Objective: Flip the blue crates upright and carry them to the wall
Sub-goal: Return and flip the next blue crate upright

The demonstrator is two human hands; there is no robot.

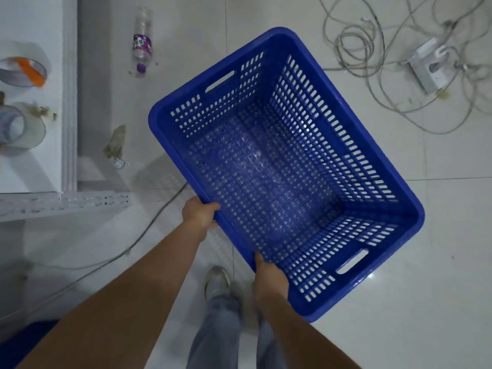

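A blue slotted plastic crate [287,166] hangs upright and empty above the white tiled floor, its open top facing me. Both of my hands hold its near long rim. My left hand [199,214] grips the rim toward the left corner. My right hand [269,275] grips the same rim farther right, with its fingers curled over the edge into the crate. A sliver of another blue thing [24,339] shows at the bottom left corner; what it is I cannot tell.
A white shelf unit [34,155] with tape rolls [22,71] stands at the left. A plastic bottle [142,43] lies on the floor beyond it. Tangled cables and a power strip [431,67] lie at the upper right. A thin cable [138,235] crosses the floor by my feet.
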